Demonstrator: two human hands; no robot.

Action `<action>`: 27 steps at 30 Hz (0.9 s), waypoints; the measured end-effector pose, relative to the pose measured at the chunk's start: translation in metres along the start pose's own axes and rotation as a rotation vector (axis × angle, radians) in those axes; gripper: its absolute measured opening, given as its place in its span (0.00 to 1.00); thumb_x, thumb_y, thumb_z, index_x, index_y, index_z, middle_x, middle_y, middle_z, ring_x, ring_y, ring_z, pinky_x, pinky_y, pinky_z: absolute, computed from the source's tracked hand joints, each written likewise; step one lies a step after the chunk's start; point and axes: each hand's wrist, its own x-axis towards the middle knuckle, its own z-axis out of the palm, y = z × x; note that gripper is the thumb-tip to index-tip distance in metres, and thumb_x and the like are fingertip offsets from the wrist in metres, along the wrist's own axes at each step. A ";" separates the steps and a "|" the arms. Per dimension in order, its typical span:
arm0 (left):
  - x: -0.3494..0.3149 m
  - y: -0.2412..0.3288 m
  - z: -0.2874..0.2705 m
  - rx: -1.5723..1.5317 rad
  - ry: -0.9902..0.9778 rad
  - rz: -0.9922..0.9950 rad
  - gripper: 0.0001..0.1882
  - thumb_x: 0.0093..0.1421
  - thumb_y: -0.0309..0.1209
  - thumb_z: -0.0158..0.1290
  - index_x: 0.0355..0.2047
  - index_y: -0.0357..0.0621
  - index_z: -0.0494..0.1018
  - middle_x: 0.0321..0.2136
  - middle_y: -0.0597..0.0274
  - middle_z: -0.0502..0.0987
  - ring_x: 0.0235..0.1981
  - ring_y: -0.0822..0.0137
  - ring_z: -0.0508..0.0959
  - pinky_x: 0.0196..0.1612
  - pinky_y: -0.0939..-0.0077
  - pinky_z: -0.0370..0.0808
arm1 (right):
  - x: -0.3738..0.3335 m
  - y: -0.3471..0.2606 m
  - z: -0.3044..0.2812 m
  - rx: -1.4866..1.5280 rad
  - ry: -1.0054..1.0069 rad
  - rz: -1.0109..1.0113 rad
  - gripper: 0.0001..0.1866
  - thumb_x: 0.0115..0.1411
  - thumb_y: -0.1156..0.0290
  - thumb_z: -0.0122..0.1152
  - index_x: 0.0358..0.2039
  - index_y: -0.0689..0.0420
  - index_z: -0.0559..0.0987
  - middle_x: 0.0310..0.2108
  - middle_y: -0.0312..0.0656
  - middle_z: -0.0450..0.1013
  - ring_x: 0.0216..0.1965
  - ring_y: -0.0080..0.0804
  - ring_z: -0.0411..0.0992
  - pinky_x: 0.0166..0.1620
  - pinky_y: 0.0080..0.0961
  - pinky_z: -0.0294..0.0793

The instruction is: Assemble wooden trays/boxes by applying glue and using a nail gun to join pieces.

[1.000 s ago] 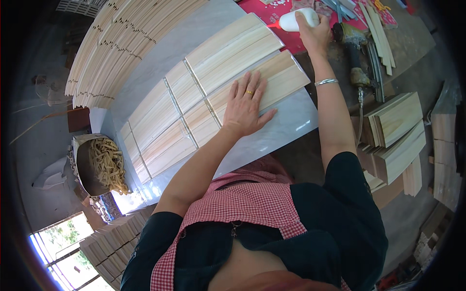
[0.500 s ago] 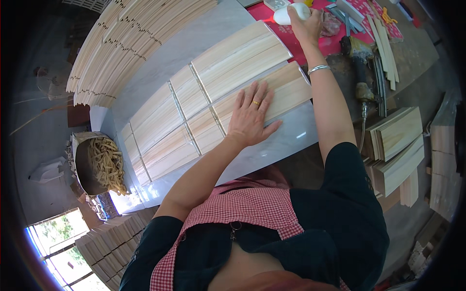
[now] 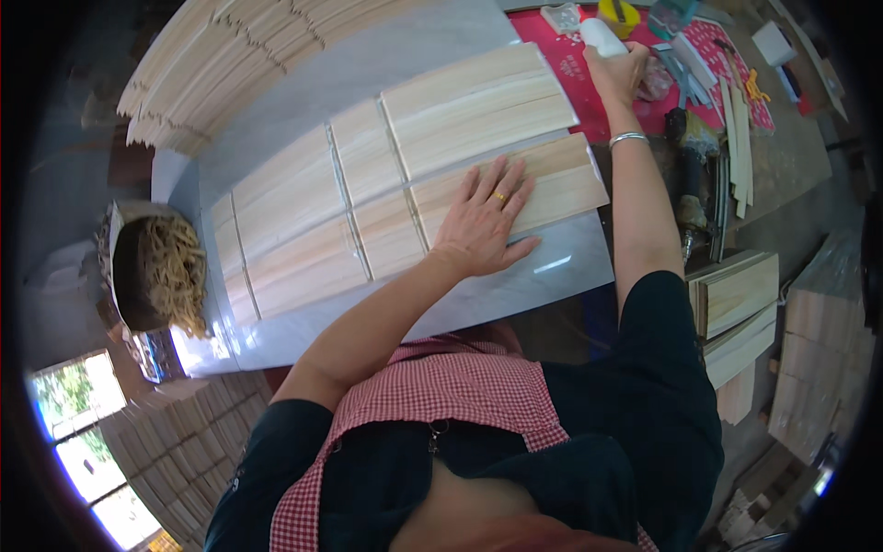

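My left hand (image 3: 485, 219) lies flat, fingers spread, on the near pale wooden board (image 3: 559, 189). A second pale board (image 3: 483, 101) lies alongside it on the far side, with a narrow gap at the right end. Grooves with a whitish, shiny line in them run across both boards. Beyond their right end, over the pink mat, my right hand (image 3: 618, 75) is closed around a white squeeze bottle (image 3: 602, 39). The bottle is tilted, and its nozzle is hidden now.
Stacked grooved wooden strips (image 3: 216, 64) fill the far left of the grey tabletop (image 3: 515, 267). A container of tan bands (image 3: 170, 267) stands at the left. On the right are the pink mat (image 3: 566, 69), a yellow tub (image 3: 618, 17), an air tool (image 3: 692, 175) and stacked wood pieces (image 3: 736, 294).
My right hand has swung the bottle away from the boards' end; its orange nozzle, seen before, no longer shows. The view has shifted slightly. My left hand stays flat on the near board.
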 end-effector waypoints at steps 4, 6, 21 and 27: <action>-0.003 0.000 0.005 -0.024 0.064 -0.012 0.41 0.63 0.58 0.43 0.68 0.42 0.57 0.71 0.53 0.52 0.73 0.51 0.47 0.72 0.51 0.43 | 0.000 0.000 -0.010 -0.245 -0.202 -0.127 0.37 0.51 0.47 0.71 0.49 0.65 0.72 0.42 0.51 0.72 0.47 0.45 0.71 0.47 0.38 0.76; -0.002 0.001 0.008 -0.019 0.092 0.025 0.41 0.63 0.58 0.43 0.67 0.42 0.59 0.70 0.53 0.54 0.72 0.50 0.49 0.72 0.51 0.44 | 0.005 0.012 -0.017 -0.380 -0.068 -0.342 0.32 0.52 0.48 0.71 0.46 0.63 0.76 0.42 0.51 0.74 0.44 0.45 0.72 0.48 0.37 0.75; -0.254 -0.086 -0.054 0.128 0.405 -0.319 0.39 0.54 0.47 0.63 0.64 0.53 0.64 0.68 0.59 0.59 0.70 0.56 0.56 0.69 0.51 0.54 | -0.210 -0.048 -0.129 -0.170 -0.673 -0.835 0.14 0.62 0.62 0.62 0.43 0.57 0.81 0.50 0.43 0.75 0.48 0.46 0.71 0.52 0.36 0.70; -0.405 -0.180 -0.074 0.414 0.274 -0.711 0.47 0.54 0.61 0.60 0.68 0.53 0.59 0.72 0.58 0.49 0.73 0.50 0.48 0.70 0.50 0.52 | -0.231 -0.069 -0.118 -0.361 -0.626 -0.919 0.25 0.60 0.59 0.64 0.57 0.52 0.75 0.62 0.44 0.66 0.59 0.49 0.65 0.59 0.43 0.65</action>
